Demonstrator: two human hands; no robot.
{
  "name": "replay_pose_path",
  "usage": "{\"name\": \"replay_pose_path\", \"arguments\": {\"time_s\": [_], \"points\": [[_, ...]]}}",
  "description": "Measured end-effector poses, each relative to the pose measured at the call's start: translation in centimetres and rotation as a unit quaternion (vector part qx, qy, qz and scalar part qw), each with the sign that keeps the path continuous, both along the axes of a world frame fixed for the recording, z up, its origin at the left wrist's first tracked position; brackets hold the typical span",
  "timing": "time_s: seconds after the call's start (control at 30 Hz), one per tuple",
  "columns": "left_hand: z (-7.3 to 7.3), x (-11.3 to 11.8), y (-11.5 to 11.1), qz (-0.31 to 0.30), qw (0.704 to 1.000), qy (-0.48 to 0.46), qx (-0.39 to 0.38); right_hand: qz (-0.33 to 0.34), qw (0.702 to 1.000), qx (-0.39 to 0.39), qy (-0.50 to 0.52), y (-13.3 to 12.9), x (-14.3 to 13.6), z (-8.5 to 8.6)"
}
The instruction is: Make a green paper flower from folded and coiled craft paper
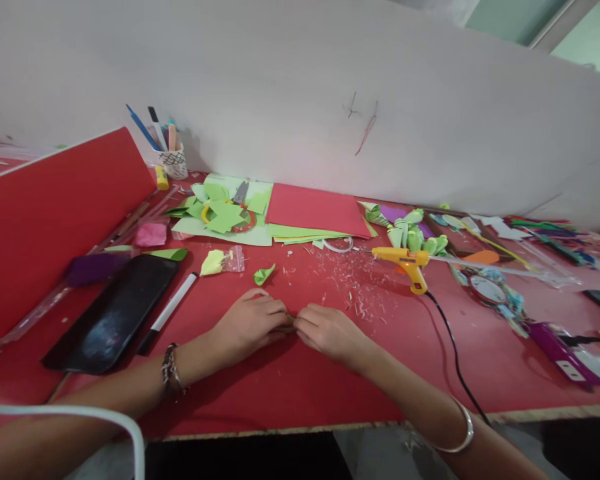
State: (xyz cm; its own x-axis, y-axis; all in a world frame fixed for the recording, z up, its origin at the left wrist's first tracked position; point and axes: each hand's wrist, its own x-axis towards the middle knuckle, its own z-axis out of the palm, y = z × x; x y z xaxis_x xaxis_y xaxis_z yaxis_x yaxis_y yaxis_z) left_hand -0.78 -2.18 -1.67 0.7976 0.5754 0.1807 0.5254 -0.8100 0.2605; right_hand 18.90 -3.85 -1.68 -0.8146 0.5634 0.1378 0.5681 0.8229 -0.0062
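Observation:
Over the middle of the red table, my left hand (pixel 253 323) and my right hand (pixel 330 330) meet fingertip to fingertip. Both are closed on a small green paper piece (pixel 291 321), of which only a sliver shows between the fingers. Just beyond my left hand lies a curled green paper leaf (pixel 264 274). A pale yellow paper piece (pixel 213 263) rests beside a small clear plastic bag (pixel 235 259). To the left of my left hand is a white marker with black ends (pixel 173 307).
A yellow glue gun (pixel 405 261) with a black cord lies right, near scattered scraps (pixel 363 287). Behind are scissors (pixel 245 220) among green papers, red sheets (pixel 313 210) and folded green leaves (pixel 405 230). A black phone-like slab (pixel 115 313) and a pen cup (pixel 174 162) stand left.

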Motion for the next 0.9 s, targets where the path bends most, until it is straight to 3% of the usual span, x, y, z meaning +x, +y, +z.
{"name": "replay_pose_path", "arguments": {"time_s": [0.23,0.33,0.47,0.67,0.8,0.9], "points": [[0.1,0.3,-0.9,-0.026,0.983,0.04,0.18,-0.019,0.999,-0.018,0.021,0.2,-0.1,0.1],[0.1,0.1,-1.1,-0.032,0.978,0.052,0.2,-0.045,0.996,-0.058,0.053,0.3,-0.3,0.2],[0.0,-0.2,-0.9,-0.001,0.987,0.049,0.151,-0.054,0.996,-0.047,0.052,0.3,-0.4,0.0],[-0.2,-0.4,0.0,0.07,0.997,-0.014,-0.006,0.001,0.994,0.113,0.001,0.4,-0.4,0.0],[-0.2,-0.8,0.7,0.069,0.985,-0.105,-0.117,0.021,0.984,0.179,0.006,0.9,-0.4,0.7],[0.1,-1.2,1.2,0.05,0.981,-0.135,-0.133,0.02,0.983,0.18,0.016,1.2,-0.7,0.9]]}}
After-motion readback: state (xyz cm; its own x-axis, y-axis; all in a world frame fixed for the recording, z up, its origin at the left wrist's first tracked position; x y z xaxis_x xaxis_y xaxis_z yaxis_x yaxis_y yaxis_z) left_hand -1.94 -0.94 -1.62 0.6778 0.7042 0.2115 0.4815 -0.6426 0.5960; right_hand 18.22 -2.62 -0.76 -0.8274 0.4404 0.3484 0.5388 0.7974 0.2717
